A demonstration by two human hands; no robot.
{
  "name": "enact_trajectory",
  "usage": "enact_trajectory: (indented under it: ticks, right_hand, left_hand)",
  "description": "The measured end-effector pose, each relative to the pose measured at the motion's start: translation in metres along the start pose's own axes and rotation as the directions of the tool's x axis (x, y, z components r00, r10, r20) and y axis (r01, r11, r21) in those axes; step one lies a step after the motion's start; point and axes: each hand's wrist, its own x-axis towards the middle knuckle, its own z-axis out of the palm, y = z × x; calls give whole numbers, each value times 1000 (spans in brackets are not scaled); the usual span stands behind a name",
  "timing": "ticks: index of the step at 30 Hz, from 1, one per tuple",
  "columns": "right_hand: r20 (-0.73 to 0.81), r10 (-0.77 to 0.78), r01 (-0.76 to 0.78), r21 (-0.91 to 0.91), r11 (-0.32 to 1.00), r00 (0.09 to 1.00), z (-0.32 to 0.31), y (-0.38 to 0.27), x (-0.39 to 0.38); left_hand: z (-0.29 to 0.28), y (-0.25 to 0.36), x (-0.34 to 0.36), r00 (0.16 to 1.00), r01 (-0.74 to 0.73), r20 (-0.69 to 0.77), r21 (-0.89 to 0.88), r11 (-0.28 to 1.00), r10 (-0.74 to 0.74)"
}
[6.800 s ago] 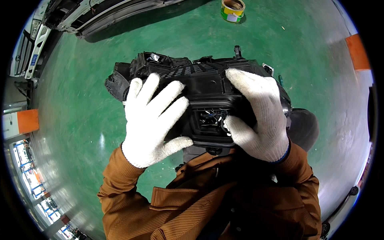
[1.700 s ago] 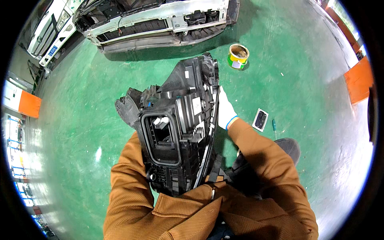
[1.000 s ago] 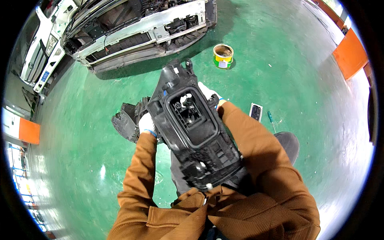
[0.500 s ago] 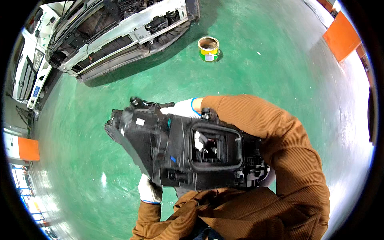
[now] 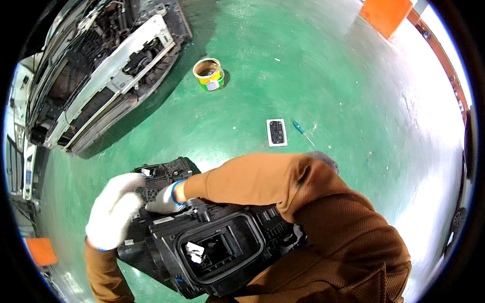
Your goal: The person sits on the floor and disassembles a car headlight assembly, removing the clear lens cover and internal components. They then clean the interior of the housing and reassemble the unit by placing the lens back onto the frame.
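Observation:
A bulky black headlight housing (image 5: 222, 275) rests against the front of my body, its back side up. A large rounded rectangular opening in it shows a white part inside. My right arm wraps across it, and my white-gloved right hand (image 5: 165, 201) is closed on its far upper edge, fingertips partly hidden. My left hand (image 5: 115, 211), also gloved in white, lies at the housing's left end, close to the right hand. Its fingers are smeared by motion, so their grip is unclear. A ribbed black section (image 5: 174, 169) stands out beyond both hands.
A car front with its bumper off (image 5: 113, 81) stands at the upper left. On the green floor (image 5: 242, 96) are a yellow-green bucket (image 5: 208, 76), a white-edged tray with a black piece (image 5: 277, 132) and a teal-handled screwdriver (image 5: 302, 131). Orange panels (image 5: 386, 15) stand at the far right.
My left hand has left the housing's near lower edge and come up to its left end. The housing has shifted down and left and tilted. My view has turned right, showing the screwdriver and tray.

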Motion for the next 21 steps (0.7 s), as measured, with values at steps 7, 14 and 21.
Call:
enact_trajectory:
  ticks: [7,14,21]
  right_hand:
    - [254,56,-123,254,959,966,-21,31,-23]
    - [-701,466,-633,27,774,540,-144,314,-144]
    - [-527,838,-817,417,399,140,-23,479,-263]
  left_hand:
    - [34,3,12,915,179,391,-179,967,-97]
    - [30,20,17,894,9,448,-12,1000,-3]
    - [24,35,28,910,81,415,-164,983,-6]
